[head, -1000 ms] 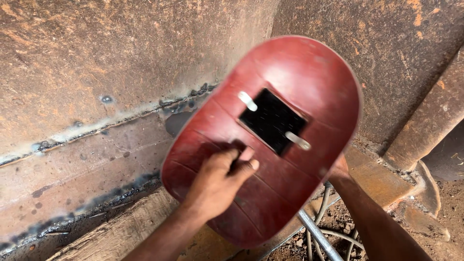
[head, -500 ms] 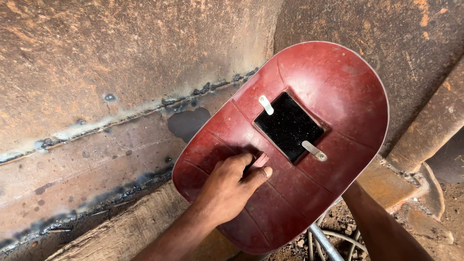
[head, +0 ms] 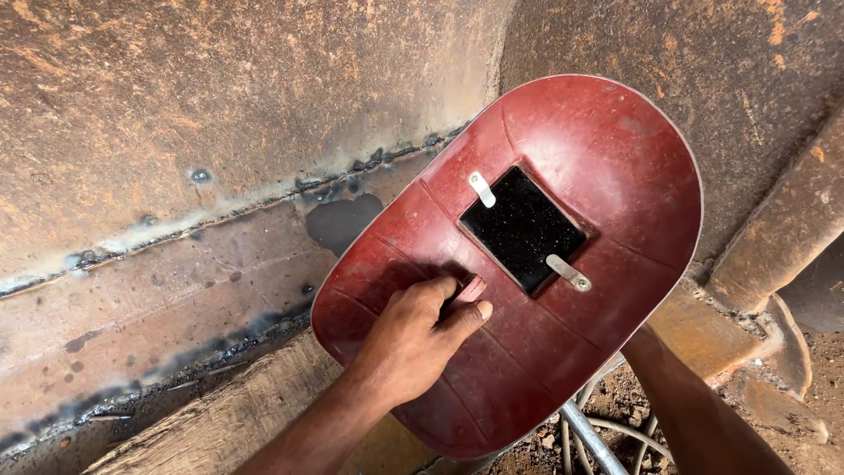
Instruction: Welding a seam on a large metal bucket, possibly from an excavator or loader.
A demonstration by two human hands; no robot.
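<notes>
Seen from your head camera, your left hand [head: 420,339] grips the inner side of a dark red handheld welding shield [head: 519,264], fingers curled around a handle on its lower half, thumb pressed flat beside them. The shield tilts up and away from that hand, its rounded top toward the upper right. Just above your fingers sits the shield's dark rectangular viewing glass [head: 524,229], held by two small metal clips [head: 481,188] at opposite corners. Your right forearm [head: 694,405] runs up behind the shield's lower right edge; the hand itself is hidden, so whether it is wide, narrow or holding something cannot be told. Beyond your left hand stand rusty steel plates [head: 176,114] joined by a dark weld seam [head: 264,207]. Below the shield, near your right forearm, lie metal rods [head: 591,440] on dirt.
</notes>
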